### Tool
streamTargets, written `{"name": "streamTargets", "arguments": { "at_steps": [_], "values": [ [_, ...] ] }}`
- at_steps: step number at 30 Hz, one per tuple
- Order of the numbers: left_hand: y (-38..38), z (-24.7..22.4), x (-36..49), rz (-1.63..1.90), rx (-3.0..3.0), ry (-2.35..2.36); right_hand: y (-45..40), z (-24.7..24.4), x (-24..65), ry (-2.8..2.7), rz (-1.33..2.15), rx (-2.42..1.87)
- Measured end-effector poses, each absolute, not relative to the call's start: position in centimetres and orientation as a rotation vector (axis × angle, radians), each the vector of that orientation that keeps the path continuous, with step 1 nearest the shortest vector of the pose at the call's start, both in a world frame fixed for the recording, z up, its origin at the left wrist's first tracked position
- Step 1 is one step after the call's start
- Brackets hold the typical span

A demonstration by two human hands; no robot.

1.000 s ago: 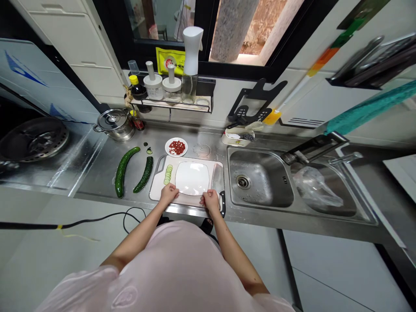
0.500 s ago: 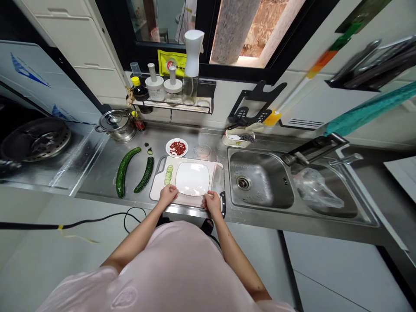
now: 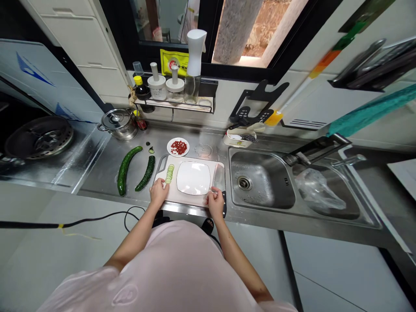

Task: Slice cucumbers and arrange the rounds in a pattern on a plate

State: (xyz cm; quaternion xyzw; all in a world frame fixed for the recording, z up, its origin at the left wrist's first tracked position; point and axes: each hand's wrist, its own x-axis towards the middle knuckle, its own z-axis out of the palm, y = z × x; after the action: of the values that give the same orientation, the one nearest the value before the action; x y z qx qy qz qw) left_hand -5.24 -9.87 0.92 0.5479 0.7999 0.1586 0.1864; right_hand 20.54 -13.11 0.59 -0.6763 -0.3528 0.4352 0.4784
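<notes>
A white square plate [image 3: 193, 178] lies on the cutting board [image 3: 186, 199]. My left hand [image 3: 158, 192] is at the board's left front edge, its fingertips close to a row of overlapping cucumber slices [image 3: 169, 174]; whether it pinches a slice is too small to tell. By the plate's lower right corner is my right hand [image 3: 215, 202], with fingers curled, near the knife [image 3: 219, 177] on the board; whether anything is in them is unclear. Left of the board lie a whole cucumber [image 3: 124, 170] and a cut cucumber [image 3: 146, 174]. Behind it stands a plate of chopped red pieces [image 3: 178, 147].
The sink [image 3: 263, 182] is to the right, with a plastic bag [image 3: 318, 190] in its second basin. A lidded pot [image 3: 119, 125] stands at the back left. Above the counter hangs a shelf [image 3: 182, 105] with jars and bottles.
My left hand has moved left, off the plate's corner, toward the cucumber slices. My right hand has come slightly away from the plate. The view has shifted a little.
</notes>
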Motion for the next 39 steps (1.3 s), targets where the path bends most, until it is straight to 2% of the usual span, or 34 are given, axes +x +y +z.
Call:
{"name": "streamTargets", "arguments": {
  "at_steps": [12, 22, 31, 36, 39],
  "values": [
    [-9.0, 0.1, -5.2, 0.357, 1.609, 2.291, -13.2, 0.5, 20.6, -0.948, 1.040, -1.632],
    [-8.8, -0.1, -5.0, 0.458, 1.551, 2.311, -13.3, 0.9, 20.4, -0.942, 1.042, -1.670],
    [-8.4, -0.7, -5.0, 0.839, 1.280, 2.151, -13.7, 0.6, 20.7, -0.963, 1.051, -1.677],
    [-7.5, 0.7, -4.4, 1.177, 0.897, 1.733, -13.2, 1.7, 20.2, -0.938, 1.081, -1.642],
    [-7.0, 2.8, -3.6, 1.202, 0.805, 1.525, -12.3, 3.1, 19.6, -0.948, 1.105, -1.582]
  ]
}}
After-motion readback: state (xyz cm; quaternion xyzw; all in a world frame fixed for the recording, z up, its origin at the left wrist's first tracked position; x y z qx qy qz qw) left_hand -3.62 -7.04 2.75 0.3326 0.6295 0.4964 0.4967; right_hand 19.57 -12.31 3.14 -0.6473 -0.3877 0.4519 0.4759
